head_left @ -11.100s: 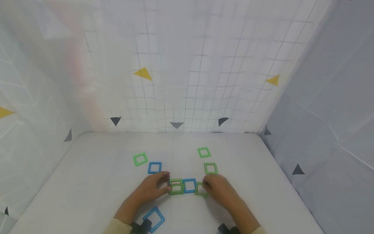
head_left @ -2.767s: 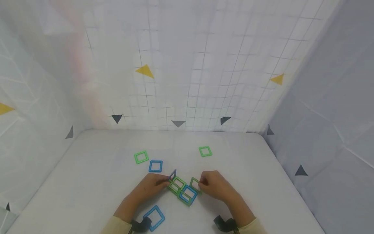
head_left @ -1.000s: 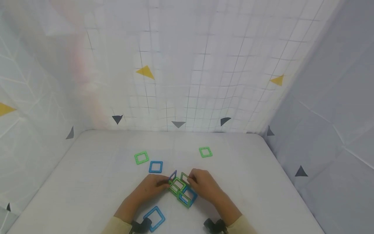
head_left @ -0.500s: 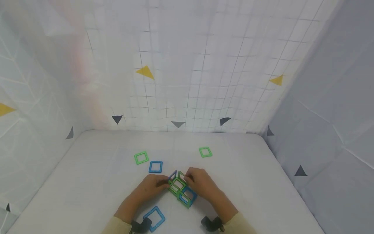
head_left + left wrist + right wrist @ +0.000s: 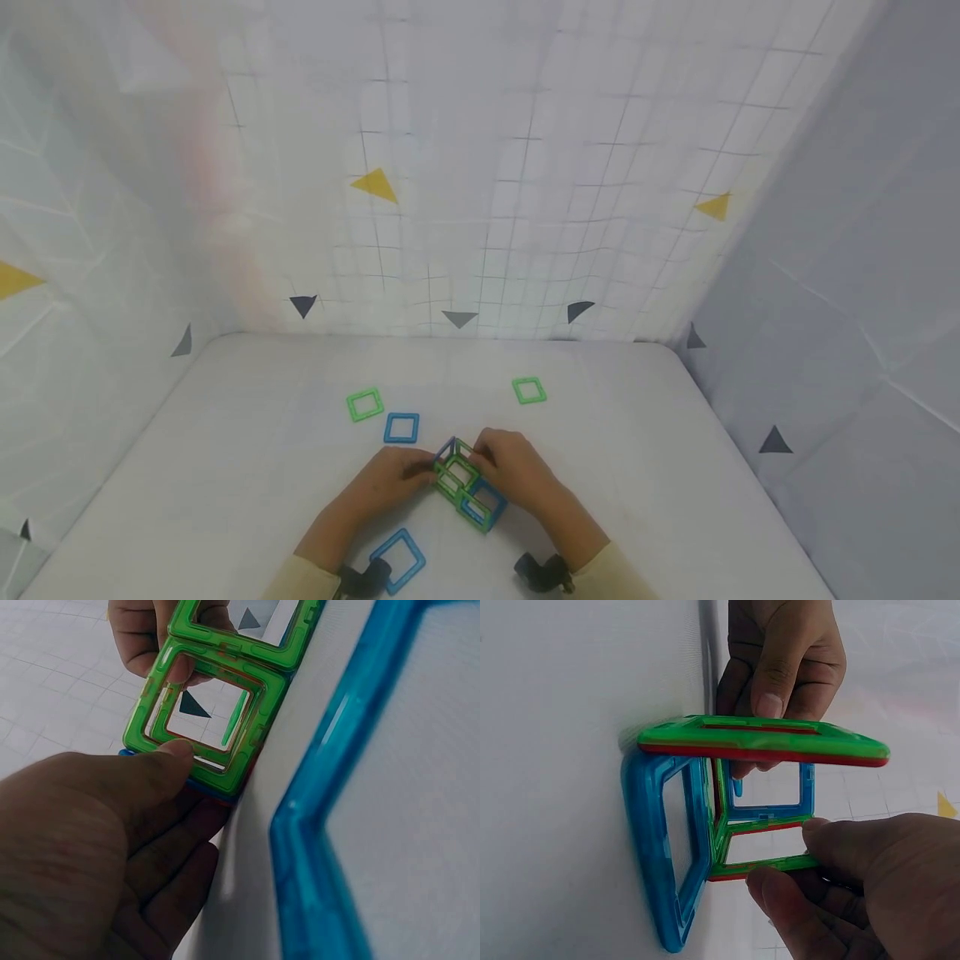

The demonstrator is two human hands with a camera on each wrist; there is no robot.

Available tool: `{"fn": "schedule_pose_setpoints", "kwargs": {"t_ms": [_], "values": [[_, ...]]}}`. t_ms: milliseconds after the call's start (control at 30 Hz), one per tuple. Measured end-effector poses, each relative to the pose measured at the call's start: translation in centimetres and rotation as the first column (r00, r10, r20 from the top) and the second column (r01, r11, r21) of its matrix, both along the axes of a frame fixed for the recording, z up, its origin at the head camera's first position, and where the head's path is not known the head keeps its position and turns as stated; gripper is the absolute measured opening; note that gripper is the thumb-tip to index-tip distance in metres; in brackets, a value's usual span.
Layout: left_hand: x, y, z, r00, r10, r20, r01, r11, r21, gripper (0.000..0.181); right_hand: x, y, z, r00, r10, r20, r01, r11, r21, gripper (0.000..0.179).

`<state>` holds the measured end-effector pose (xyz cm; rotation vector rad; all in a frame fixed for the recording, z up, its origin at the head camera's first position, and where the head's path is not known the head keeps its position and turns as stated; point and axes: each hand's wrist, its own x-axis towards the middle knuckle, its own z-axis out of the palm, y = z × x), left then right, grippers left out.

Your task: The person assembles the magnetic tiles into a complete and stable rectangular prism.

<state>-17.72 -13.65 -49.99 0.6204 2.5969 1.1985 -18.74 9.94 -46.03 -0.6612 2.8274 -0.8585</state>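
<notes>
Square magnetic tiles with open centres form a small walled structure mid-table. My left hand (image 5: 382, 483) grips its left corner; in the left wrist view the thumb presses a green magnetic tile (image 5: 259, 739) and the fingers lie behind. With thumb and finger my right hand (image 5: 513, 468) pinches another upright green tile (image 5: 769, 865), whose edge meets the upright blue tile (image 5: 808, 787) at the back in the head view. A flat blue tile (image 5: 649, 847) makes part of the base. One more green tile (image 5: 474, 510) stands along the front.
Loose on the white table (image 5: 637, 467) lie a green tile (image 5: 365, 405) and a blue tile (image 5: 402, 427) back left, a green tile (image 5: 529, 390) back right, and a blue tile (image 5: 411, 575) beside my left wrist. Wrinkled sheeting (image 5: 465, 167) walls the table.
The row of tiles has been turned and gained upright walls; one loose green tile left the right side. Lately my right hand carried its green tile left against the blue wall; my left stayed.
</notes>
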Motion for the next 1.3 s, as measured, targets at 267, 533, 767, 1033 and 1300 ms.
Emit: {"fn": "schedule_pose_setpoints", "kwargs": {"t_ms": [267,533,767,1033,1300], "values": [[0.1,0.1,0.3,1.000,0.020,0.004,-0.020,1.000,-0.023,0.027,0.2,0.1,0.0,1.000,-0.006,0.027,0.006,1.000,-0.024,0.011],[0.3,0.2,0.5,0.998,0.048,0.035,-0.047,0.998,-0.035,0.027,-0.3,0.9,-0.9,0.994,-0.070,0.081,0.072,0.997,-0.022,0.018],[0.2,0.2,0.3,0.997,0.059,0.053,-0.056,0.997,-0.046,0.027,-1.2,2.5,-1.5,0.991,-0.130,0.021,0.130,0.991,-0.008,0.028],[0.2,0.2,0.3,0.997,0.065,0.045,-0.063,0.997,-0.046,0.027,-2.1,4.1,-2.7,0.962,-0.266,-0.066,0.271,0.959,0.085,0.049],[0.3,0.3,0.3,0.997,0.070,0.037,-0.067,0.996,-0.066,0.029,-3.2,5.3,-3.8,0.940,-0.338,-0.048,0.342,0.935,0.099,0.066]]}}
